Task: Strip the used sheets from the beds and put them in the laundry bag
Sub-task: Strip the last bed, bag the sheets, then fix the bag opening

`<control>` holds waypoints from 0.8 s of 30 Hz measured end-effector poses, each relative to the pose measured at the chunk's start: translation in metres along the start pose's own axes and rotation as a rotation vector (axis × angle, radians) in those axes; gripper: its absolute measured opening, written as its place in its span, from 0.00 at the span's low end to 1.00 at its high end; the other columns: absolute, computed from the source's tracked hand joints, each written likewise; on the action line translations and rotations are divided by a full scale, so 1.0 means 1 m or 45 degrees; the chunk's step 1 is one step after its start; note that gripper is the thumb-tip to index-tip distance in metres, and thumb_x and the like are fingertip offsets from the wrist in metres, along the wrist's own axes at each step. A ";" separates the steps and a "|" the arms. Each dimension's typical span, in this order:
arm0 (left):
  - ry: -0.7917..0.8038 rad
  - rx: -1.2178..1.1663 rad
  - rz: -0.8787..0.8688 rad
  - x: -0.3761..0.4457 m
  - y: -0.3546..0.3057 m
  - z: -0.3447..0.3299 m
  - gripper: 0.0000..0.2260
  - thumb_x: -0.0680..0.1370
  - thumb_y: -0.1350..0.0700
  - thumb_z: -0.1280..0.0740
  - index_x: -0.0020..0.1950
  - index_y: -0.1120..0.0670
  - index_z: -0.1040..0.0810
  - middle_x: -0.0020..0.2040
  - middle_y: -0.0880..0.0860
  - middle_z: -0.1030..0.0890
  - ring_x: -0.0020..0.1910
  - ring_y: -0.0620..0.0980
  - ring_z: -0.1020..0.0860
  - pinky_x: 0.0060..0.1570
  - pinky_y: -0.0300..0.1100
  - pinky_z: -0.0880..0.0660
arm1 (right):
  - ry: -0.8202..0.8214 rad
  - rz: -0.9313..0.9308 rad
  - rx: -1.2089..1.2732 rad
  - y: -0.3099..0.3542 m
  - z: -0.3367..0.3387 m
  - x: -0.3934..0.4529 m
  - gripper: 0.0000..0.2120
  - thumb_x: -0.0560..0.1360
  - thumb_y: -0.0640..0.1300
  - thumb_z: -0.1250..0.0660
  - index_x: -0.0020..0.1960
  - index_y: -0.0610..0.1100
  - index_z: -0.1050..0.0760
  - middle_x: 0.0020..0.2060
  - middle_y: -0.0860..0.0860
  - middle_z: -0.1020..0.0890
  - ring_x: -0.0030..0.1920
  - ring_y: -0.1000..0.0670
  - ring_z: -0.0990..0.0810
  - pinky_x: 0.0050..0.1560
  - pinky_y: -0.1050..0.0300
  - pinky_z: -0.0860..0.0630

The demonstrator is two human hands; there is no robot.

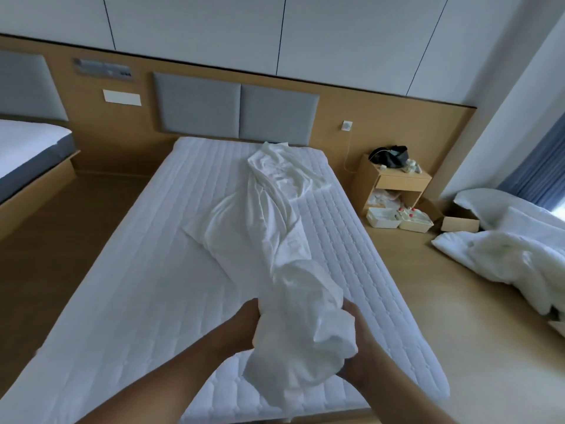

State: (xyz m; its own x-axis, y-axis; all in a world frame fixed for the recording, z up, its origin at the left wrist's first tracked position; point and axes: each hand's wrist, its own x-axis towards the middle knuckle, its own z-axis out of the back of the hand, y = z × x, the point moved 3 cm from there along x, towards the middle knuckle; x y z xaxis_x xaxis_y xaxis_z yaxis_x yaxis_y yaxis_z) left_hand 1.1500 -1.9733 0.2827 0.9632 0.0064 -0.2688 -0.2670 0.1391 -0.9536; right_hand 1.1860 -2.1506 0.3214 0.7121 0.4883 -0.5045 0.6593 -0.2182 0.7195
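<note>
A white sheet lies bunched in a long rope down the middle of the bed, from the headboard end to the foot. Its near end is gathered into a wad held above the foot of the bed. My left hand grips the wad from the left, and my right hand grips it from the right and below. The quilted white mattress pad under the sheet is bare on both sides. No laundry bag is in view.
A second bed stands at the far left across a strip of wooden floor. A bedside cabinet with a black bag, trays and a cardboard box sits to the right. White bedding is piled on the floor at right.
</note>
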 end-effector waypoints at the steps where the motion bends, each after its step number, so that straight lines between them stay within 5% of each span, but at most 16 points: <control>1: 0.036 -0.068 -0.026 0.010 0.005 -0.004 0.07 0.78 0.56 0.35 0.41 0.57 0.23 0.38 0.54 0.21 0.37 0.45 0.22 0.45 0.40 0.25 | -0.045 -0.012 -0.074 0.004 0.001 -0.008 0.20 0.83 0.36 0.44 0.38 0.38 0.19 0.32 0.42 0.21 0.29 0.43 0.20 0.27 0.53 0.20; 3: 0.122 -0.155 -0.077 0.017 0.005 -0.010 0.11 0.73 0.51 0.35 0.49 0.54 0.17 0.44 0.50 0.15 0.47 0.45 0.17 0.53 0.42 0.21 | -0.096 -0.064 -0.141 0.010 0.015 -0.018 0.17 0.81 0.34 0.41 0.36 0.38 0.21 0.29 0.42 0.22 0.26 0.43 0.21 0.26 0.54 0.23; 5: 0.167 -0.205 -0.084 0.024 0.004 -0.020 0.13 0.75 0.49 0.36 0.53 0.52 0.17 0.47 0.46 0.14 0.50 0.44 0.16 0.51 0.39 0.21 | -0.295 -0.025 -0.549 0.015 0.052 -0.018 0.10 0.79 0.31 0.37 0.44 0.41 0.20 0.34 0.43 0.17 0.28 0.47 0.18 0.30 0.54 0.22; 7: 0.235 -0.190 -0.051 0.030 0.004 -0.030 0.14 0.76 0.47 0.37 0.53 0.52 0.17 0.46 0.46 0.14 0.49 0.44 0.16 0.50 0.38 0.22 | -0.413 0.138 -0.775 0.015 0.069 -0.024 0.19 0.73 0.33 0.31 0.59 0.51 0.21 0.46 0.44 0.14 0.40 0.50 0.15 0.37 0.55 0.19; 9: 0.268 -0.147 0.001 0.035 0.000 -0.045 0.13 0.76 0.46 0.36 0.52 0.51 0.17 0.47 0.47 0.14 0.50 0.44 0.17 0.53 0.40 0.21 | -0.344 0.174 -1.017 0.003 0.069 -0.030 0.36 0.66 0.50 0.22 0.71 0.57 0.32 0.59 0.47 0.18 0.56 0.55 0.18 0.55 0.56 0.19; 10: 0.278 -0.101 0.020 0.037 -0.001 -0.054 0.12 0.76 0.46 0.36 0.52 0.50 0.18 0.49 0.47 0.15 0.51 0.44 0.17 0.57 0.41 0.21 | -0.322 0.139 -1.123 -0.008 0.071 -0.025 0.39 0.68 0.57 0.22 0.74 0.55 0.35 0.62 0.50 0.21 0.61 0.57 0.20 0.62 0.57 0.22; 11: 0.287 -0.042 0.022 0.041 -0.001 -0.066 0.10 0.77 0.47 0.35 0.52 0.48 0.19 0.50 0.47 0.15 0.52 0.44 0.17 0.61 0.43 0.21 | -0.312 0.066 -1.103 -0.018 0.072 -0.021 0.32 0.73 0.53 0.24 0.72 0.52 0.33 0.61 0.52 0.22 0.62 0.58 0.20 0.62 0.60 0.23; 12: 0.284 -0.012 0.041 0.042 -0.003 -0.077 0.09 0.78 0.46 0.35 0.52 0.48 0.20 0.51 0.46 0.16 0.51 0.43 0.18 0.63 0.45 0.22 | -0.274 0.085 -0.963 -0.030 0.066 -0.017 0.19 0.78 0.42 0.28 0.66 0.50 0.30 0.57 0.53 0.21 0.60 0.56 0.19 0.56 0.65 0.21; 14: 0.240 0.015 0.109 0.045 -0.001 -0.090 0.13 0.78 0.41 0.35 0.54 0.48 0.20 0.52 0.47 0.17 0.52 0.44 0.18 0.63 0.47 0.22 | -0.345 0.071 -0.731 -0.044 0.073 -0.011 0.15 0.80 0.27 0.35 0.52 0.48 0.27 0.48 0.51 0.20 0.53 0.46 0.17 0.40 0.66 0.20; 16: 0.021 0.148 0.115 0.048 0.001 -0.082 0.15 0.79 0.38 0.34 0.55 0.48 0.18 0.51 0.46 0.16 0.52 0.46 0.19 0.56 0.42 0.23 | -0.528 0.071 -0.322 -0.052 0.084 -0.004 0.11 0.75 0.28 0.30 0.49 0.42 0.25 0.43 0.47 0.20 0.45 0.46 0.20 0.34 0.58 0.20; 19: -0.364 0.157 0.089 0.052 0.021 -0.052 0.12 0.79 0.40 0.32 0.45 0.48 0.18 0.42 0.44 0.17 0.48 0.47 0.19 0.52 0.45 0.24 | -0.651 0.115 0.131 -0.055 0.093 0.007 0.06 0.81 0.38 0.33 0.57 0.44 0.20 0.44 0.46 0.13 0.44 0.43 0.15 0.39 0.50 0.17; 21: -0.422 0.196 0.226 0.062 0.050 -0.034 0.09 0.78 0.42 0.31 0.54 0.45 0.19 0.54 0.45 0.17 0.57 0.51 0.20 0.59 0.48 0.25 | -0.676 0.083 0.436 -0.052 0.098 0.006 0.07 0.83 0.40 0.36 0.57 0.43 0.19 0.42 0.45 0.12 0.39 0.45 0.12 0.34 0.52 0.15; 22: -0.373 0.322 0.297 0.069 0.067 -0.029 0.17 0.77 0.45 0.29 0.65 0.42 0.23 0.65 0.48 0.21 0.65 0.54 0.24 0.63 0.48 0.26 | -0.702 0.005 0.529 -0.052 0.102 0.003 0.08 0.83 0.38 0.37 0.57 0.42 0.19 0.41 0.44 0.12 0.37 0.46 0.12 0.31 0.52 0.16; 24: -0.150 0.711 0.364 0.078 0.103 -0.032 0.41 0.75 0.55 0.28 0.82 0.38 0.46 0.83 0.51 0.44 0.80 0.58 0.40 0.69 0.47 0.30 | -0.638 -0.136 0.447 -0.052 0.103 -0.002 0.12 0.82 0.35 0.38 0.59 0.37 0.18 0.49 0.39 0.12 0.43 0.41 0.12 0.35 0.49 0.15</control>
State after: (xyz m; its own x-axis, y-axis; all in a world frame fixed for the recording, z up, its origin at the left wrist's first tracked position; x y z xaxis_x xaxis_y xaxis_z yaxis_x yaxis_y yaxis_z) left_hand 1.1962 -1.9902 0.1592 0.8616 0.2240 -0.4555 -0.4883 0.6106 -0.6234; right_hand 1.1753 -2.2270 0.2358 0.6081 0.0854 -0.7893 0.7127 -0.4967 0.4953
